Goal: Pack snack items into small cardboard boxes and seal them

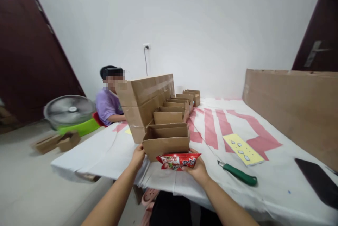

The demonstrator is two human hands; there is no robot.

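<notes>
My right hand [198,170] holds a red snack packet [178,161] flat, just in front of the nearest small cardboard box [166,144]. My left hand [137,157] grips that box at its lower left corner. The box is open at the top and is the first in a row of several open cardboard boxes [173,106] running away from me on the white and red table cover [211,127]. A tall cardboard panel [146,95] stands along the left side of the row.
A green-handled knife [239,174] lies to the right of my right hand. Behind it is a yellow sheet [243,149] and a dark flat object [318,182]. A large cardboard sheet [293,106] stands at the right. A person in purple [108,104] sits at the far left, near a fan [70,110].
</notes>
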